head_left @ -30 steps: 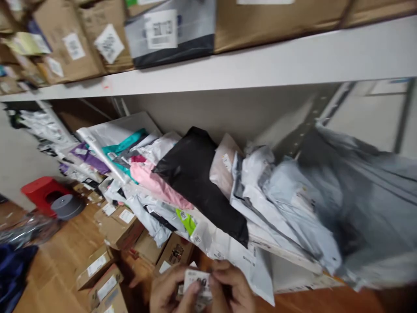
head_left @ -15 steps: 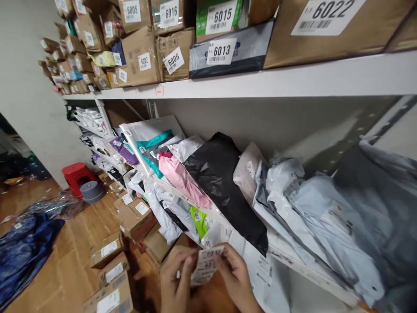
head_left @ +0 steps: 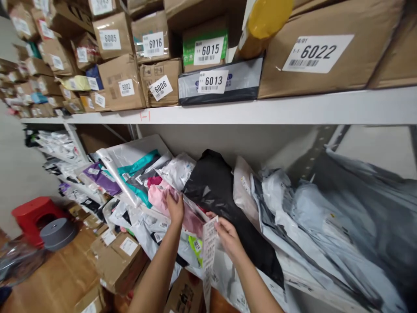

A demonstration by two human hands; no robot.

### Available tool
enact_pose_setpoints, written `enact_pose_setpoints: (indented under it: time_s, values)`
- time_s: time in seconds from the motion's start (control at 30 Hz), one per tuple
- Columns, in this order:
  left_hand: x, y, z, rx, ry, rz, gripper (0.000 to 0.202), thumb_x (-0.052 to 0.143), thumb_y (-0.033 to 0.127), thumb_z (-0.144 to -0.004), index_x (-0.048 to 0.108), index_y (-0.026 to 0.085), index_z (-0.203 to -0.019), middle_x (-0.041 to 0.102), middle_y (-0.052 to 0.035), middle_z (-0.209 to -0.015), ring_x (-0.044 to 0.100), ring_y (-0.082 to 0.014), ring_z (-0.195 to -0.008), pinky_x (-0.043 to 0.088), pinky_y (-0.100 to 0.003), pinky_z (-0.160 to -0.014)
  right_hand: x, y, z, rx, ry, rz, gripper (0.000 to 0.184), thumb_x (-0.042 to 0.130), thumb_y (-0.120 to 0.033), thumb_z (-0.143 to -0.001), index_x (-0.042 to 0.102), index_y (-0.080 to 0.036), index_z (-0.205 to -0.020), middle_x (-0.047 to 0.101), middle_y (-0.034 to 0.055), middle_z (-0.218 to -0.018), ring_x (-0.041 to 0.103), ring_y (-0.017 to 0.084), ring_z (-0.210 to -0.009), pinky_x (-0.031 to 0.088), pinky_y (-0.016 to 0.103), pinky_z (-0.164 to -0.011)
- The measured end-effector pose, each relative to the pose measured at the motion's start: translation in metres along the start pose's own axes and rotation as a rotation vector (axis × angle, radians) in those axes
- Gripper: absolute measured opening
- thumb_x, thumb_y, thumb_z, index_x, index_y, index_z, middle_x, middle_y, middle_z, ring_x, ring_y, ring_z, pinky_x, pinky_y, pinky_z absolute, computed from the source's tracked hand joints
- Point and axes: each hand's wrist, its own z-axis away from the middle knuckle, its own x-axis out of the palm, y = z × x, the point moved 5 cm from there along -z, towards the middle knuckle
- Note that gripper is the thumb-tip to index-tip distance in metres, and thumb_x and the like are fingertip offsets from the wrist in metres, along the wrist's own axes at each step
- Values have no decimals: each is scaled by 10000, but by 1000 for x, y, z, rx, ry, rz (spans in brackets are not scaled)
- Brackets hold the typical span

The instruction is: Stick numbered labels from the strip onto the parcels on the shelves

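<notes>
My left hand (head_left: 176, 208) reaches onto the lower shelf, its fingers bent and closed on a pink plastic mailer bag (head_left: 159, 196). Between the thumb and fingers of my right hand (head_left: 227, 234) hangs a long strip of white printed labels (head_left: 209, 256), its print too blurred to read. Right beside that hand leans a large black mailer bag (head_left: 224, 191). A white patterned bag (head_left: 179, 170) lies behind the pink one, and a teal and grey one (head_left: 140, 167) is to its left.
Numbered cartons stand on the upper white shelf (head_left: 293, 108), among them a box marked 6022 (head_left: 329, 74) and one marked 6013 (head_left: 221, 82). Grey mailers (head_left: 329, 213) fill the lower shelf's right. Cartons (head_left: 117, 256) and a red stool (head_left: 35, 217) are on the floor.
My hands have parted. The left has gone up and forward onto the pink mailer bag; the right keeps the label strip, which now hangs unfolded. The view has turned right and nearer the shelf.
</notes>
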Motion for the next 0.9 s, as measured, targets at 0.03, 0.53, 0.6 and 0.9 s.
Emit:
enact_pose_setpoints:
  time_s: [0.03, 0.53, 0.6, 0.9]
  values:
    - [2, -1, -3, 26, -4, -18, 542, 623, 259, -801, 493, 121, -1310, 501, -198, -1335, 387, -317, -1362, 246, -507, -1168, -7, -3, -7, 10, 60, -51, 309, 857, -443, -645, 751, -200, -804, 743, 97, -1050, 690, 234, -942, 507, 353, -876]
    - [55, 3, 52, 417, -512, -524, 330, 595, 462, -864, 744, 182, -953, 525, -178, -1324, 409, -431, -1185, 354, -612, -952, -43, -24, -25, 8, 341, -359, 213, 850, -362, -596, 696, -256, -698, 753, 85, -980, 686, 288, -985, 504, 513, -931]
    - [54, -1, 55, 403, -499, -506, 266, 585, 407, -878, 737, 199, -944, 515, -158, -1337, 408, -417, -1192, 349, -597, -956, -41, -28, -25, -8, 370, -339, 213, 840, -383, -594, 683, -262, -672, 748, 78, -945, 675, 307, -991, 494, 550, -924]
    - [46, 38, 56, 553, -553, -158, 75, 647, 283, -840, 660, 210, -856, 619, -108, -1159, 485, -327, -1125, 366, -511, -977, -39, -33, -18, -39, 448, -420, 187, 844, -295, -579, 673, -241, -632, 746, 49, -913, 677, 220, -862, 548, 366, -773]
